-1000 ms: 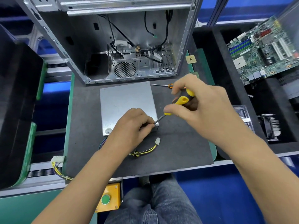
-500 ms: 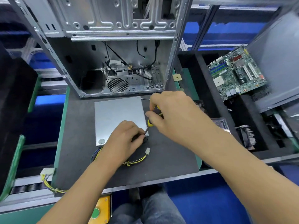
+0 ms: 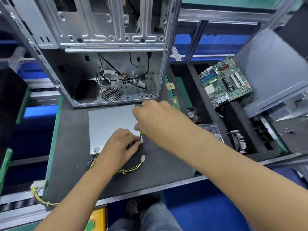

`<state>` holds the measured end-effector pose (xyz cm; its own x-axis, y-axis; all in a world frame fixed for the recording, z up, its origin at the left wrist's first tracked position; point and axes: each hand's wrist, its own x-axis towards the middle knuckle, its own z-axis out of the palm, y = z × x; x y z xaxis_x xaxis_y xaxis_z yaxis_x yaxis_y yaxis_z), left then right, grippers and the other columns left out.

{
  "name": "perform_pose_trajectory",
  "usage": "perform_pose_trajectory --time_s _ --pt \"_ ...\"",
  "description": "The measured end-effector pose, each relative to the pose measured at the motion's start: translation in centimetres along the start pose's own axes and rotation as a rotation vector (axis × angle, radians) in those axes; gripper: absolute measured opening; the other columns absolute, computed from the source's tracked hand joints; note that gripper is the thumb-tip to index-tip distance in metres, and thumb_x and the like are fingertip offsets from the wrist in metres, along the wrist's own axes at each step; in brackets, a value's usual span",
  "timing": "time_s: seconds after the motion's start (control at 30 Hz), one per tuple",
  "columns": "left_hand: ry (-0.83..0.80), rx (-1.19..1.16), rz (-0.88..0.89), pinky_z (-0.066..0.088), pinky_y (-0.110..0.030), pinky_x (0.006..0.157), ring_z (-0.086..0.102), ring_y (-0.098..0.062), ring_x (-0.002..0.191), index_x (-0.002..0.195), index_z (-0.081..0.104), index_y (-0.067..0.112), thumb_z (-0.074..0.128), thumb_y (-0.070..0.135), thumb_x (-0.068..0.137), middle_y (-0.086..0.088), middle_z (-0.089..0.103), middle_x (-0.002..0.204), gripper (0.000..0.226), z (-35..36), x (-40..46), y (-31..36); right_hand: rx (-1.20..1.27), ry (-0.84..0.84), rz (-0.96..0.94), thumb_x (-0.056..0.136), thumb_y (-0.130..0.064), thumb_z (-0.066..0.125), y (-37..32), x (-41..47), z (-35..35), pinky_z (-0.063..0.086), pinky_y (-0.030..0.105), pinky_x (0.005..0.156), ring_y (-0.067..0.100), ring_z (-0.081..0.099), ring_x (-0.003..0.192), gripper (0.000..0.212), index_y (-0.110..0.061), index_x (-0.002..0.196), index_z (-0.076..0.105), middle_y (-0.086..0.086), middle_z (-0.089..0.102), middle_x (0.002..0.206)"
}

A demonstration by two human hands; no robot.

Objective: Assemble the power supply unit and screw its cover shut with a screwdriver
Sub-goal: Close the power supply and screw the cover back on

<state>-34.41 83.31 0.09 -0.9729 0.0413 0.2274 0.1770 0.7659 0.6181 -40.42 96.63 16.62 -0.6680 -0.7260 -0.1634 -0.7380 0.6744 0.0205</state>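
While the left hand (image 3: 120, 145) curls its fingers (image 3: 133, 145) over the near right corner of the power supply unit (image 3: 110, 124), the right hand (image 3: 155, 119) has its fingers closed round the yellow-handled screwdriver (image 3: 140, 133), whose shaft points down at that same corner, just beside the left fingertips. That silver unit lies flat on the dark mat of the counter (image 3: 160, 165), directly in front of an open computer case (image 3: 106, 64). Yellow and black cables (image 3: 131, 168) with a white connector trail from under the left hand towards the near edge. A green motherboard (image 3: 225, 82) sits in a black foam tray (image 3: 195, 90) to the right, well apart from the unit.
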Motion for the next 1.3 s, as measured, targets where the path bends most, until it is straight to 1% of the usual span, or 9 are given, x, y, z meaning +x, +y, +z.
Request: perform_pose_trajectory --time_s 0.17,0.33,0.5,0.63,0.8,0.9,1.1,1.2,1.3 --pt "0.008 -0.062 -0.065 0.037 -0.024 0.075 0.054 -0.026 0.080 0.076 0.074 0.006 0.080 0.006 0.082 -0.009 0.065 0.080 0.008 -0.1 0.4 0.4 0.014 -0.048 0.151 0.098 -0.056 0.048 0.2 0.7 0.5 0.035 0.037 0.067 0.027 0.040 0.080 0.039 -0.017 0.093 0.046 0.002 0.031 0.073" --pt "0.035 -0.044 0.017 0.040 -0.031 0.077 0.048 -0.022 0.081 0.077 0.073 0.002 0.076 0.004 0.084 -0.012 0.063 0.075 0.008 0.1 0.0 0.0 0.030 -0.157 -0.063 0.096 -0.013 0.058 1.0 0.9 -0.5 0.053 0.042 0.078 0.027 0.055 0.093 0.012 -0.021 0.102 0.053 0.001 0.044 0.106" --pt "0.013 -0.146 -0.166 0.037 -0.010 0.075 0.051 -0.006 0.081 0.102 0.076 0.013 0.084 0.017 0.077 0.002 0.062 0.087 0.026 -0.4 0.1 -0.6 -0.201 0.026 -0.074 0.104 -0.032 0.044 -0.7 2.0 -0.1 0.034 0.036 0.064 0.031 0.049 0.079 0.022 -0.015 0.092 0.051 0.001 0.026 0.068" --pt "0.012 -0.225 -0.207 0.040 -0.007 0.077 0.053 0.005 0.079 0.107 0.074 0.016 0.087 0.015 0.073 0.012 0.056 0.086 0.036 -1.4 -0.2 -1.1 -0.064 -0.144 -0.032 0.098 -0.044 0.057 -0.3 2.4 -0.1 0.035 0.037 0.066 0.033 0.057 0.098 0.034 -0.015 0.114 0.050 0.004 0.038 0.091" --pt "0.052 -0.022 -0.012 0.042 -0.030 0.093 0.057 -0.029 0.096 0.105 0.075 0.007 0.089 0.018 0.072 -0.005 0.068 0.097 0.038 -1.7 -1.2 -2.0 -0.277 -0.149 -0.194 0.100 -0.045 0.052 0.6 2.2 -0.7 0.038 0.036 0.062 0.027 0.037 0.068 0.035 -0.011 0.102 0.058 0.003 0.034 0.078" --pt "0.164 0.081 0.087 0.049 -0.052 0.075 0.061 -0.038 0.089 0.095 0.079 0.009 0.088 0.023 0.072 -0.004 0.071 0.094 0.028 -1.3 -1.2 -2.0 -0.274 -0.019 -0.076 0.105 -0.044 0.038 -0.2 1.5 0.2 0.032 0.034 0.060 0.026 0.033 0.063 0.036 -0.017 0.081 0.043 0.001 0.020 0.064" --pt "0.172 0.090 0.042 0.046 -0.051 0.061 0.056 -0.035 0.071 0.078 0.078 0.015 0.085 0.023 0.075 -0.002 0.065 0.072 0.011 0.0 -0.4 -0.4 -0.086 0.033 0.062 0.102 -0.050 0.039 0.6 0.6 1.6 0.041 0.036 0.065 0.034 0.054 0.078 0.039 -0.015 0.093 0.053 0.006 0.055 0.090" --pt "0.165 0.068 0.002 0.044 -0.049 0.063 0.055 -0.035 0.073 0.077 0.078 0.018 0.078 0.028 0.077 -0.001 0.064 0.070 0.011 0.1 -0.3 -0.4 -0.008 -0.068 -0.025 0.099 -0.051 0.047 0.6 0.1 1.2 0.050 0.042 0.074 0.036 0.058 0.088 0.038 -0.013 0.108 0.052 0.006 0.049 0.096" --pt "0.134 0.043 -0.023 0.041 -0.046 0.068 0.053 -0.033 0.076 0.078 0.078 0.021 0.075 0.031 0.079 0.001 0.063 0.071 0.010 0.1 -0.2 -0.5 -0.191 -0.131 0.045 0.099 -0.060 0.035 0.8 -0.1 1.1 0.037 0.036 0.060 0.031 0.047 0.068 0.048 -0.015 0.095 0.052 0.002 0.036 0.074"
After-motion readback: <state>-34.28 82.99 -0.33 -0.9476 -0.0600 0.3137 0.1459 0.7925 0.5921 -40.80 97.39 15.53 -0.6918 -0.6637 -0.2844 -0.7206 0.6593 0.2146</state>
